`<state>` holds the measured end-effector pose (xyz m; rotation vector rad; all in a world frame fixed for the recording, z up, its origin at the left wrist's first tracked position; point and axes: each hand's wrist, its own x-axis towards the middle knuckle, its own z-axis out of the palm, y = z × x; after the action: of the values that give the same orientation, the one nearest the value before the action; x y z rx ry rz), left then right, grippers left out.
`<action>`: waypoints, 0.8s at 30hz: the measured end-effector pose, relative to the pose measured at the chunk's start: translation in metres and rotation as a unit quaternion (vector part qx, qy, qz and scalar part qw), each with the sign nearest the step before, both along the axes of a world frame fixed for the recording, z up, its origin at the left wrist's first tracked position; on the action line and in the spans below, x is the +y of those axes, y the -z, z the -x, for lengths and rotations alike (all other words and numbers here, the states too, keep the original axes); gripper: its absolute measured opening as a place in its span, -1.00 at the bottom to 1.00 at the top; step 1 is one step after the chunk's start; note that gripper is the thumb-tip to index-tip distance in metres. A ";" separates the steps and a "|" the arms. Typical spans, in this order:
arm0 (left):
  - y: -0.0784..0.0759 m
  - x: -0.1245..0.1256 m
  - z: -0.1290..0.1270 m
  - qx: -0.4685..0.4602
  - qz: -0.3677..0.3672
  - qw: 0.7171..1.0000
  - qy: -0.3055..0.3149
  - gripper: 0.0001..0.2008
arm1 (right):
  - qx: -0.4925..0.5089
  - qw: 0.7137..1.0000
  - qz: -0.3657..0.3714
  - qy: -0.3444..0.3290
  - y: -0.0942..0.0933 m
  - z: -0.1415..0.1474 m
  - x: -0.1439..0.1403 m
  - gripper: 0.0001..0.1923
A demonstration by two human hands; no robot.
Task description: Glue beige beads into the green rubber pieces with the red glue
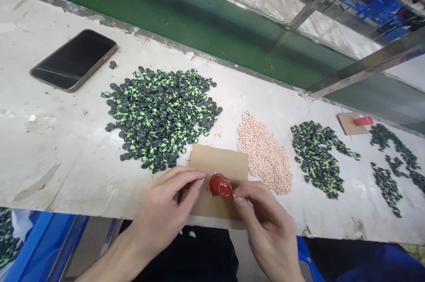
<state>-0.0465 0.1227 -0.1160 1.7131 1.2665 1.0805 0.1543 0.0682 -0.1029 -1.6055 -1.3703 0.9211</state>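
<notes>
Left hand (168, 202) pinches 1 small piece (203, 179); right hand (268, 220) pinches a tiny object (233, 194), unidentifiable. Caution: a finger bump could topple the red cup (219, 184) between them — loose pinching could drop the piece.

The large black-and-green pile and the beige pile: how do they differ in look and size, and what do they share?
The large black-and-green pile is dark with bright green patches; the beige pile is pale.
The large black-and-green pile has chunkier pieces; the beige pile has smaller, bead-like ones.
The large black-and-green pile spreads wider than the beige pile.
Both lie loose on the same table.
</notes>
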 end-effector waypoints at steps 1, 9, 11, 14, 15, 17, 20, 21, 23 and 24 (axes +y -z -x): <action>-0.004 0.000 0.000 -0.012 0.004 1.000 -0.010 -0.79 | 0.032 0.999 0.012 0.011 -0.003 -0.001 -0.001 -0.89; -0.042 -0.006 -0.022 -0.258 0.237 0.936 0.040 -0.76 | 0.347 0.932 0.078 0.072 -0.027 0.004 -0.005 -0.88; -0.044 -0.009 -0.029 -0.295 0.277 0.913 0.061 -0.78 | 0.367 0.925 0.079 0.062 -0.028 0.005 -0.007 -0.93; -0.043 -0.012 -0.035 -0.336 0.307 0.887 0.073 -0.78 | 0.372 0.925 0.067 0.035 -0.026 0.005 -0.012 -0.94; -0.042 -0.013 -0.037 -0.344 0.314 0.882 0.075 -0.77 | 0.371 0.926 0.062 0.034 -0.025 0.005 -0.013 -0.93; -0.040 -0.015 -0.038 -0.356 0.324 0.873 0.075 -0.78 | 0.367 0.928 0.056 0.043 -0.025 0.007 -0.015 -0.93; -0.039 -0.017 -0.037 -0.355 0.330 0.872 0.074 -0.81 | 0.367 0.925 0.065 0.079 -0.028 0.013 -0.013 -0.94; -0.038 -0.018 -0.036 -0.348 0.333 0.873 0.076 -0.82 | 0.368 0.923 0.072 0.091 -0.030 0.015 -0.013 -0.92; -0.038 -0.019 -0.035 -0.335 0.335 0.877 0.081 -0.83 | 0.363 0.923 0.081 0.103 -0.033 0.019 -0.012 -0.90; -0.037 -0.019 -0.034 -0.332 0.333 0.879 0.081 -0.84 | 0.356 0.925 0.080 0.102 -0.035 0.020 -0.012 -0.90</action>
<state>-0.0127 0.1036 -0.0787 0.7968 0.8703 0.8707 0.1344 0.0565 -0.0683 -1.2921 -0.6211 1.3381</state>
